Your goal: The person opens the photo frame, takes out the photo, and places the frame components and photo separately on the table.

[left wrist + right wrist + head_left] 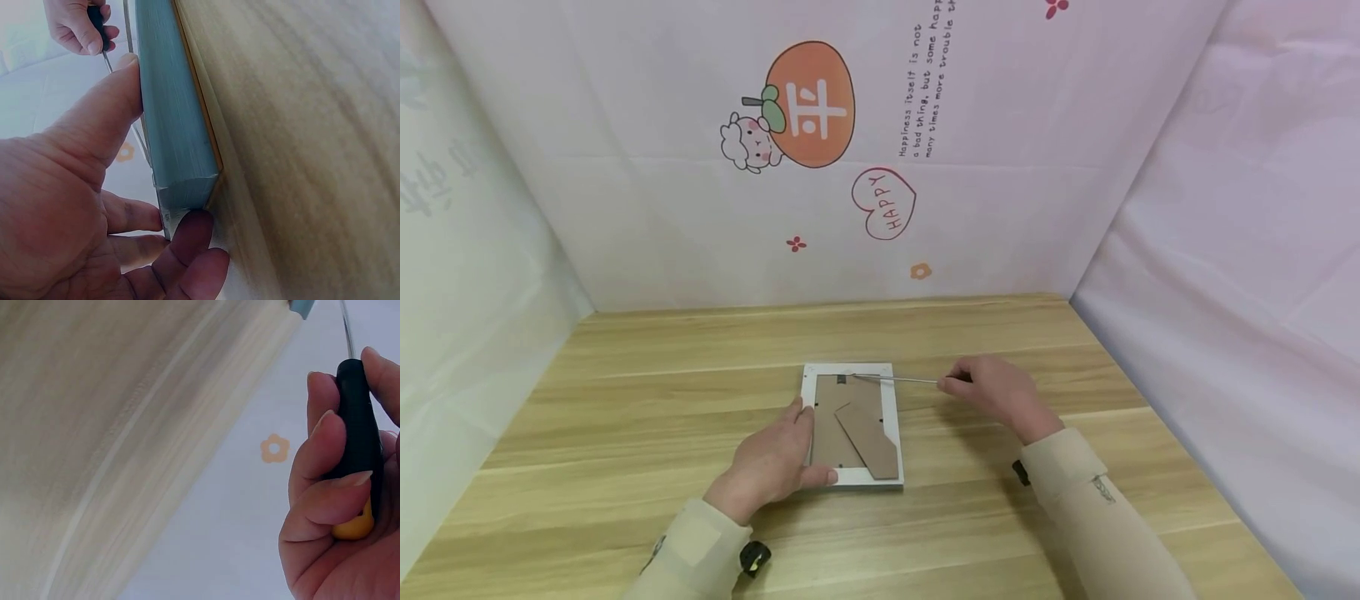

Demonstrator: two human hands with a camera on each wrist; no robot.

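Observation:
A picture frame (890, 408) lies back side up on the table, its brown backing board (829, 429) and slanted stand flap (872, 442) showing. My left hand (771, 462) holds it at the lower left, thumb on the near edge and fingers along the left side. In the left wrist view the frame's side (172, 100) looks blue-grey. My right hand (996, 392) grips a screwdriver (355, 425) by its black and yellow handle. Its thin metal shaft (913, 380) reaches left across the top of the backing, near a small dark hanger (841, 379). Exactly what the tip touches is too small to tell.
The wood-grain table (647, 400) extends around the frame on all sides. White printed cloth (662, 208) hangs behind it, and plain-looking cloth sheets stand at left and right. Dark straps or devices (755, 557) sit at both sleeve cuffs.

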